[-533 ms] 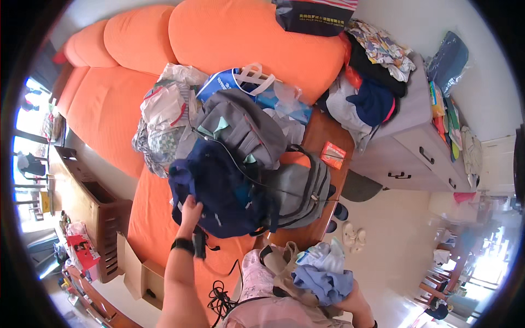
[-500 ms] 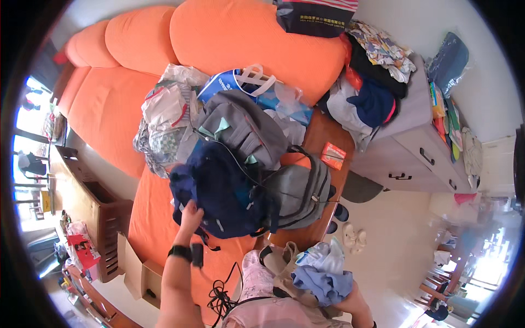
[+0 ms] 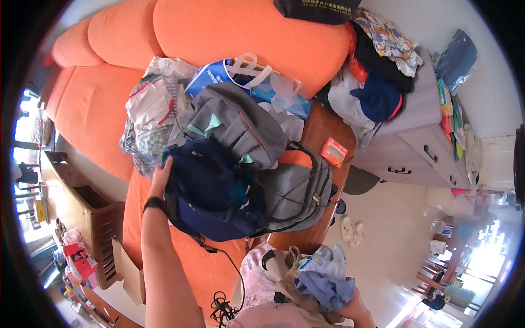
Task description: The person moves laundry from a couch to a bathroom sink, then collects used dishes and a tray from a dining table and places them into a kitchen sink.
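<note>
A navy backpack point(image 3: 210, 188) lies on the orange sofa seat in front of me. My left hand point(image 3: 162, 170) is closed at its upper left edge, the fingers partly hidden behind the fabric. At the lower right, my right hand point(image 3: 350, 307) holds a bundle of crumpled clothes against my lap, with blue cloth point(image 3: 324, 288) on top. White patterned cloth point(image 3: 328, 262) and khaki cloth point(image 3: 292, 281) lie in the same bundle. A grey backpack point(image 3: 238, 117) rests behind the navy one, and a lighter grey backpack point(image 3: 295, 194) stands to its right.
Plastic bags point(image 3: 156, 106) and a blue carrier bag point(image 3: 213, 76) sit behind the backpacks. An orange box point(image 3: 333, 151) lies on the wooden surface point(image 3: 322, 131). A black cable point(image 3: 221, 309) coils near my lap. Clothes cover the cabinet point(image 3: 410, 139); shoes point(image 3: 353, 229) are on the floor.
My left hand has moved up and left, from the navy backpack's lower front to its upper left edge. The backpack has shifted slightly left. My right hand keeps the clothes in place.
</note>
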Available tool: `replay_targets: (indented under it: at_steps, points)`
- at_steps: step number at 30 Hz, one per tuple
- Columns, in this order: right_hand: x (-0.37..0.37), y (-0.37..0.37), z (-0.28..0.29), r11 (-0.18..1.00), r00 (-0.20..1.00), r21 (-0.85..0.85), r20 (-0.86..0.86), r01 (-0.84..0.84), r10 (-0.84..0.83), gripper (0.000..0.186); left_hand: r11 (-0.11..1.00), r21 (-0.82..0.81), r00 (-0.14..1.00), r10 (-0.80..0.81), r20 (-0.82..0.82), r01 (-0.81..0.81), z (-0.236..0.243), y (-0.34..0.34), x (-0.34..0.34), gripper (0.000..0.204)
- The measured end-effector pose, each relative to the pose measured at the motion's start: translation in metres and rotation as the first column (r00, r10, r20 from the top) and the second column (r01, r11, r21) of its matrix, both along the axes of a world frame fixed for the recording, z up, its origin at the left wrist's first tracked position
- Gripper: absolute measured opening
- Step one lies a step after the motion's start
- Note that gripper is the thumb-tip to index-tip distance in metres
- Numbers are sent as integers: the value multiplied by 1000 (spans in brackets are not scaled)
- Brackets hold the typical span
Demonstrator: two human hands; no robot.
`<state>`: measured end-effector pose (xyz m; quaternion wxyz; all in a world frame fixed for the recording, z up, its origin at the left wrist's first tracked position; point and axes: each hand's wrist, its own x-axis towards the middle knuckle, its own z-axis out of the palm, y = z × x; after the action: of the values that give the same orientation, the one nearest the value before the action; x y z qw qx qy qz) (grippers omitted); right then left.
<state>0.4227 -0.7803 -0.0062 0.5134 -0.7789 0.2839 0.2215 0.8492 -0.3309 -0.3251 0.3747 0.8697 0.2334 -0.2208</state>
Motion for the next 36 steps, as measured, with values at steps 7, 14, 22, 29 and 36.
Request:
replay_targets:
  at_steps: [7, 14, 22, 29, 36]
  points:
    - [6, 10, -8, 1000, 998, -3, -55, 17, -17, 48, 990, -112, 994, 95, 60, -88, -3, -80, 21, 43]
    - [18, 9, -10, 999, 999, -10, -12, -52, 51, 52, 569, -730, 785, 615, 71, -379, 36, -67, -43, 32]
    - [18, 15, -2, 995, 999, 93, 26, 32, -35, 58, 579, -782, 713, 647, 269, -230, 158, -74, -175, 56]
    - [22, 15, 1, 986, 993, 139, 87, -93, 82, 60, 491, -856, 585, 746, 317, -162, 207, -65, -247, 61]
    - [18, 17, -4, 969, 996, 241, 85, -57, 38, 66, 669, -742, 646, 553, 526, 31, 251, -43, -232, 64]
